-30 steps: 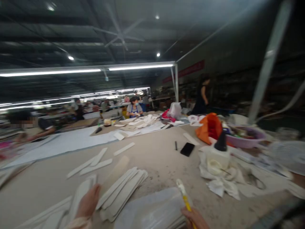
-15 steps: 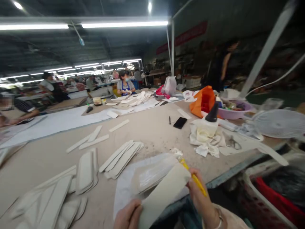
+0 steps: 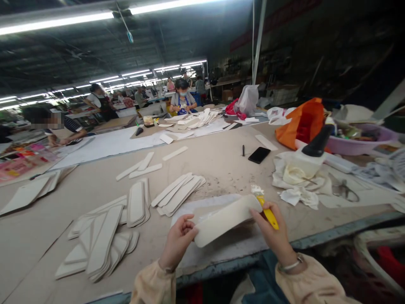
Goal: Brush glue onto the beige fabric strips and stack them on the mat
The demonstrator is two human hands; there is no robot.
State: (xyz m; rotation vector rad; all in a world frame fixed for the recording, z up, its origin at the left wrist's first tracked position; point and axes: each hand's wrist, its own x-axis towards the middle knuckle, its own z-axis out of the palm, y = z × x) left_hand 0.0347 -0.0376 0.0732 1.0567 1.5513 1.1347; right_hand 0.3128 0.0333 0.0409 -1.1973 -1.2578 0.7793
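A pale, flat strip with rounded ends (image 3: 226,221) spans both hands above the near edge of the table. My left hand (image 3: 179,238) pinches its left end between thumb and fingers. At the other end, my right hand (image 3: 274,226) grips the strip and also keeps hold of a brush with a yellow handle (image 3: 271,217). White stuff coats the brush's bristles (image 3: 257,190). Beneath the strip lies a white sheet (image 3: 218,253), partly covered. Several similar strips lie in a fanned pile (image 3: 182,194) just beyond my left hand.
More strips are heaped at left (image 3: 104,245). A white container with a black top (image 3: 311,156), crumpled tissue (image 3: 299,196), scissors (image 3: 344,188) and a phone (image 3: 259,155) sit at right. An orange bag (image 3: 299,122) stands behind them. A co-worker (image 3: 182,99) sits across the table.
The strip has turned from steeply slanted to nearly level, its left end moving up and away from me with my left hand. The camera view has swung left and down.
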